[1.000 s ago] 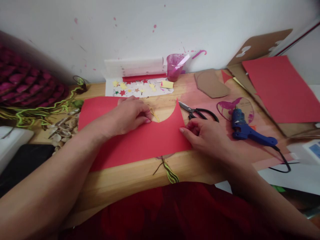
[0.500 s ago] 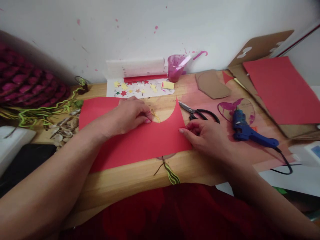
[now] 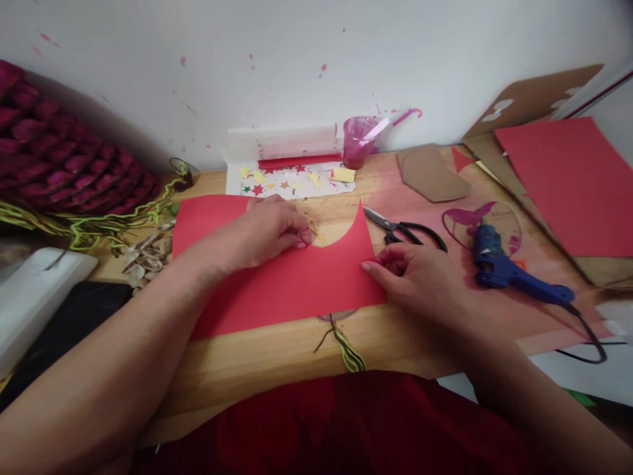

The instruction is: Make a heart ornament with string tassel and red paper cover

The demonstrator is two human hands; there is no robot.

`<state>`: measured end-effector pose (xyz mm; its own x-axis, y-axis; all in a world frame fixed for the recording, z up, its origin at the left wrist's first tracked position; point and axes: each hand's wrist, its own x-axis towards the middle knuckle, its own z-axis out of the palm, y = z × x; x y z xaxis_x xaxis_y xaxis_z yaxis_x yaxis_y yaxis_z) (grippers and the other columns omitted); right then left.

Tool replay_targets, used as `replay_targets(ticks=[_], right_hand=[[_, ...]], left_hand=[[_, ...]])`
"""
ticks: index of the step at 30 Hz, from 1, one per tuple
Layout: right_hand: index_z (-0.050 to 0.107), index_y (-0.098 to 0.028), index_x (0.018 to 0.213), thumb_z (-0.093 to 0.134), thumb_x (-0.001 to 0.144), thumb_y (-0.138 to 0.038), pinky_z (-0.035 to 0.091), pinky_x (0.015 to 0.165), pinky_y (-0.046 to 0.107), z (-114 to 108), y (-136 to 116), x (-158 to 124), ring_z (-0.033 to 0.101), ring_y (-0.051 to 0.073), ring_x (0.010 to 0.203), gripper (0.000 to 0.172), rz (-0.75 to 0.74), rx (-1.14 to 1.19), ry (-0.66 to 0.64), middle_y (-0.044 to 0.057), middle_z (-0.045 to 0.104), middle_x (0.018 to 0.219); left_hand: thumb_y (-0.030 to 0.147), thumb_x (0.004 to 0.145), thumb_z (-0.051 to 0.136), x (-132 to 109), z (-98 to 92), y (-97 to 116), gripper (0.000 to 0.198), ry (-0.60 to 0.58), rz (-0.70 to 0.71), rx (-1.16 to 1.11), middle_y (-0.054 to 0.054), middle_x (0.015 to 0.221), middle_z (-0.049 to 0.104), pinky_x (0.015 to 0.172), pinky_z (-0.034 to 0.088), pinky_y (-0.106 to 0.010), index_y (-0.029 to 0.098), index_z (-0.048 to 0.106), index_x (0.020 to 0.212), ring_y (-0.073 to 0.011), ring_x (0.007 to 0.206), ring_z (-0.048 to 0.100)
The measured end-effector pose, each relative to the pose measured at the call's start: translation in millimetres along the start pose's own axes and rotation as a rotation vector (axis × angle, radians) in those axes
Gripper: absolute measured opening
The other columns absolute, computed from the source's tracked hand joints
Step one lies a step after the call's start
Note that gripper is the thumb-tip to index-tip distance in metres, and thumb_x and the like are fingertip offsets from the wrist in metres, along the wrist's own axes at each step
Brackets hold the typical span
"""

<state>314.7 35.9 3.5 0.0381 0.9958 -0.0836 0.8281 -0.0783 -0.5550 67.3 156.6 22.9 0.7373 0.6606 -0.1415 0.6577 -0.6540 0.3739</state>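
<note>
A red sheet [image 3: 306, 287] is lying across the bench [image 3: 237, 369] at the centre of the frame, its upper edge showing a curved cut. The left hand [image 3: 277, 227] is closing thumb and fingertips on the sheet beside that cut. The right hand [image 3: 418, 274] is pinching the sheet's right edge between thumb and index finger, the remaining fingers curling inward. A yellow string loop [image 3: 318, 235] is showing within the cut, near the left fingertips. Black-handled scissors [image 3: 419, 232] are lying just above the right hand. A blue glue gun [image 3: 514, 274] is resting partly over a heart-shaped piece [image 3: 510, 227], right of centre. A purple cup [image 3: 355, 153] is standing at upper centre. A second red sheet [image 3: 568, 185] is lying on cardboard [image 3: 606, 269] at upper right.
</note>
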Motion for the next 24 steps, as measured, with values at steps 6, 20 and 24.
replay_targets(ticks=[6, 20, 24], right_hand=[[0.064, -0.022, 0.066, 0.068, 0.085, -0.04, 0.038, 0.054, 0.03, 1.3, 0.6, 0.0, 0.058, 0.016, 0.055, 0.026, -0.019, -0.011, 0.028, 0.001, 0.067, 0.06], [0.063, -0.021, 0.074, 0.072, 0.083, -0.041, 0.038, 0.057, 0.03, 0.5, -0.2, 2.6, 0.059, 0.017, 0.063, 0.024, 0.041, -0.032, -0.012, 0.001, 0.068, 0.068], [0.062, -0.021, 0.074, 0.072, 0.084, -0.039, 0.039, 0.059, 0.031, 0.0, -1.6, 3.6, 0.06, 0.017, 0.064, 0.023, 0.005, -0.017, 0.003, 0.002, 0.069, 0.07]], left_hand=[[0.024, 0.09, 0.055, -1.1, 1.7, -2.1, 0.019, 0.009, 0.035, -0.023, -0.005, 0.095, 0.071, 0.094, 0.041, -0.04, 0.021, 0.074, 0.089, -0.0218, 0.097, 0.058], [0.022, 0.092, 0.056, -10.9, 0.8, 21.4, 0.017, 0.178, -0.012, 0.147, -0.008, 0.105, 0.067, 0.104, 0.036, -0.053, 0.02, 0.073, 0.092, -0.0285, 0.108, 0.055], [0.017, 0.1, 0.043, -37.2, 12.3, 50.4, 0.028, 0.106, 0.168, 0.06, -0.009, 0.12, 0.066, 0.099, 0.047, -0.039, 0.021, 0.069, 0.11, -0.0231, 0.11, 0.06]])
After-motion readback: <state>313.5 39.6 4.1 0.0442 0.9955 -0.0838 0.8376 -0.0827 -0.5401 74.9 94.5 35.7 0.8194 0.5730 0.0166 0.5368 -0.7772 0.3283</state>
